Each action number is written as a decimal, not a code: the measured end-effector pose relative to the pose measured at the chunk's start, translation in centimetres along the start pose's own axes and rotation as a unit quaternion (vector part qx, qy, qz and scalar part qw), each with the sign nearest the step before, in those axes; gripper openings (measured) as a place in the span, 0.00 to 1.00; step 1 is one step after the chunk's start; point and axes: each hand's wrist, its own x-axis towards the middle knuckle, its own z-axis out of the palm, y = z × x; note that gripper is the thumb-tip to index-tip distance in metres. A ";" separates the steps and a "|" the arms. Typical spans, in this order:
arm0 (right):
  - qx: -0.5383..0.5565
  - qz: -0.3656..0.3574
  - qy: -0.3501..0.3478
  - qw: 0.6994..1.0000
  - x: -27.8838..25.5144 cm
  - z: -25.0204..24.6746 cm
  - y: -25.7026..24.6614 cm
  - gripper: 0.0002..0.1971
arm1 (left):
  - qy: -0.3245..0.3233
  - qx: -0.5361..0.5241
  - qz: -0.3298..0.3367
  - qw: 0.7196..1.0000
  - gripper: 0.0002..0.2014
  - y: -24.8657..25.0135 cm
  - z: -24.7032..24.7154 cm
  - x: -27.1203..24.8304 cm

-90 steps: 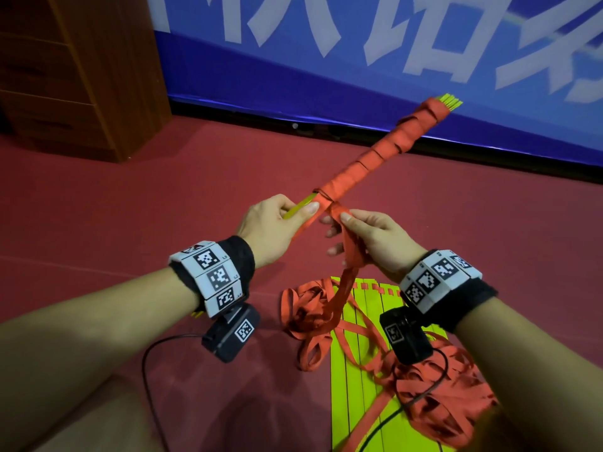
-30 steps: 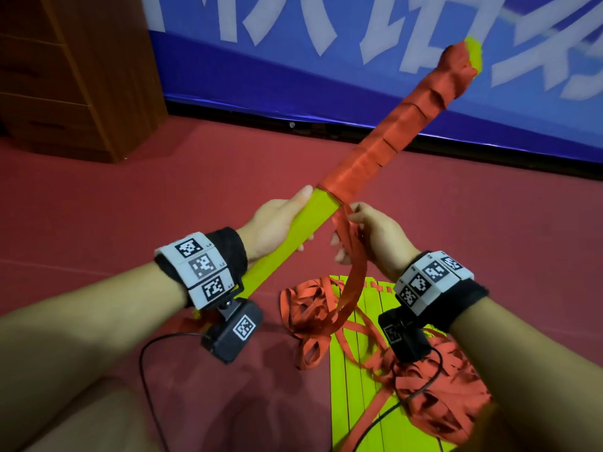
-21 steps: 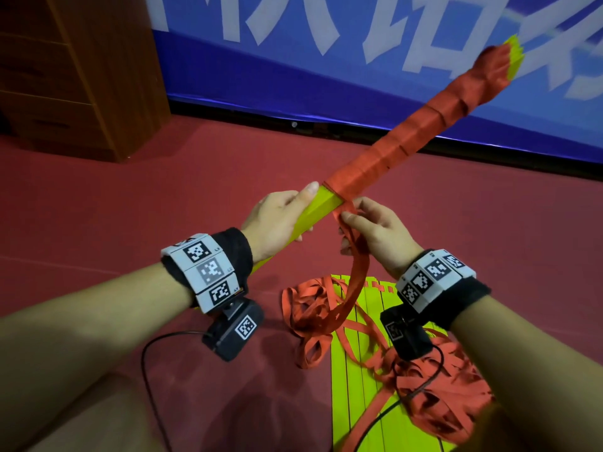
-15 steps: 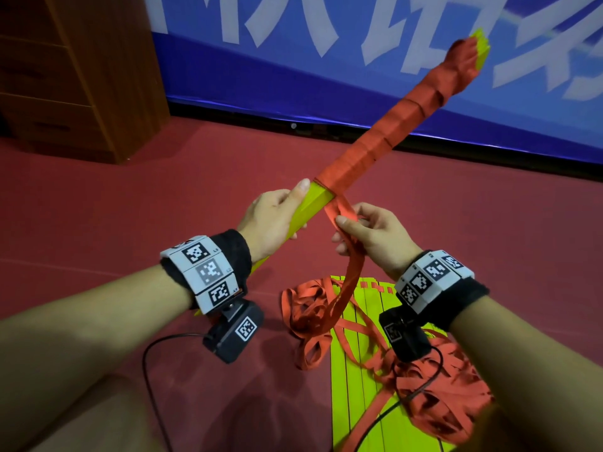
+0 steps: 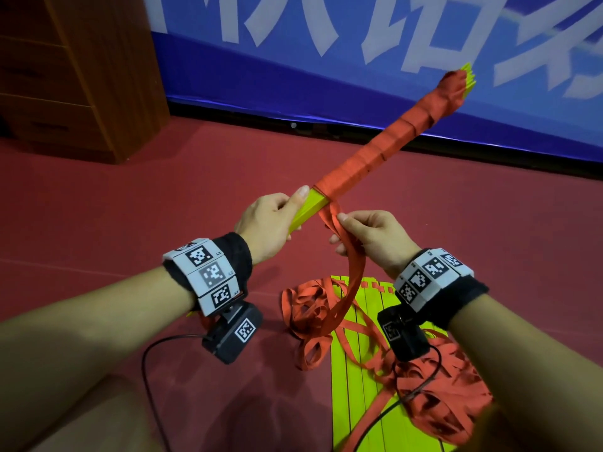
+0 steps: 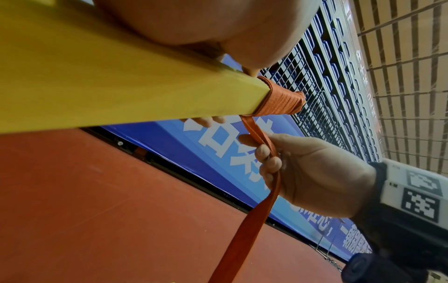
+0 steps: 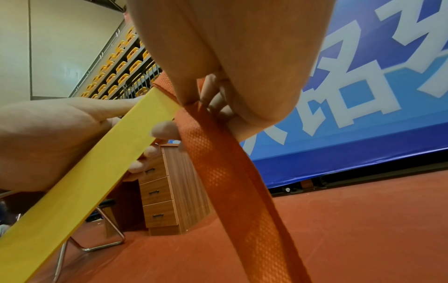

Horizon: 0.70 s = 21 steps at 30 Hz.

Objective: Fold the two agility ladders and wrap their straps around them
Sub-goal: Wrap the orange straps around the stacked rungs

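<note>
A folded bundle of yellow ladder slats point(image 5: 306, 211) slants up to the right, its far part wound in orange strap point(image 5: 385, 148). My left hand point(image 5: 270, 223) grips the bare yellow near end point(image 6: 97, 80), thumb along its top. My right hand point(image 5: 365, 233) pinches the loose orange strap point(image 5: 354, 272) just below the last turn point(image 6: 278, 101); the strap hangs down to a tangle on the floor point(image 5: 313, 314). The second ladder point(image 5: 362, 370) lies flat on the floor, yellow slats side by side under loose orange straps point(image 5: 437, 406).
The floor point(image 5: 163, 197) is red matting. A wooden drawer cabinet point(image 5: 75, 70) stands at the back left, a blue banner wall point(image 5: 326, 60) runs along the back. Black cables point(image 5: 153, 370) trail from both wrist cameras. A metal chair leg point(image 7: 101, 247) shows near the cabinet.
The bundle has kept turning in my left hand, its far tip swinging up and down, while the orange winding crept along the yellow toward my left hand. My right hand still feeds the strap.
</note>
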 end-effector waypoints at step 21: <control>-0.072 0.040 -0.001 0.997 0.4 1.1 -0.6 0.16 | -0.010 0.040 -0.025 0.999 0.27 -0.9 0.9 0.3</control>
